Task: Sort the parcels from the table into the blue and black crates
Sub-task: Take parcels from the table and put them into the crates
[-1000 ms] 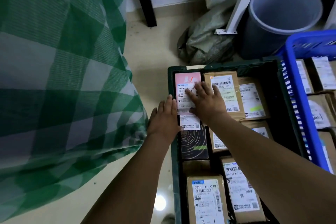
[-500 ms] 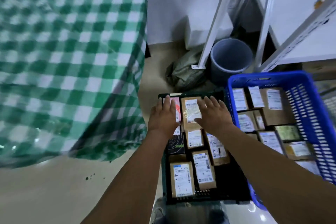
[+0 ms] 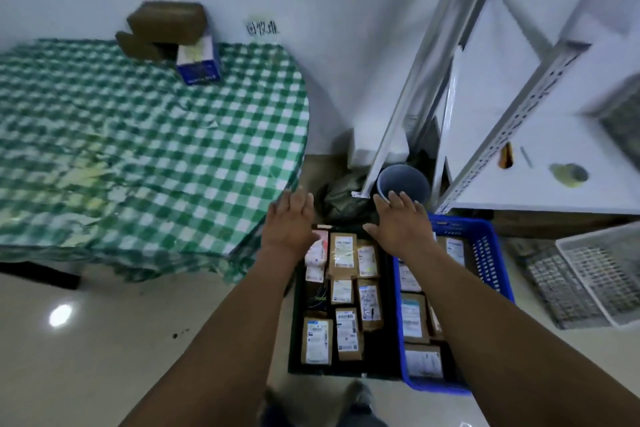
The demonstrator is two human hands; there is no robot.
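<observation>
Now off the parcels [image 3: 343, 251], left hand [image 3: 291, 222] and right hand [image 3: 401, 222] hover, fingers released; black crate [image 3: 293, 329] below them, checked table [image 3: 156, 149] leftward.

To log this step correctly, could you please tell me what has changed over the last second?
Both hands let go: the left hand and right hand, which were pressing on parcels at the far end of the black crate, have lifted off and now hover open above it. The parcels in the black crate and blue crate lie as before.
</observation>
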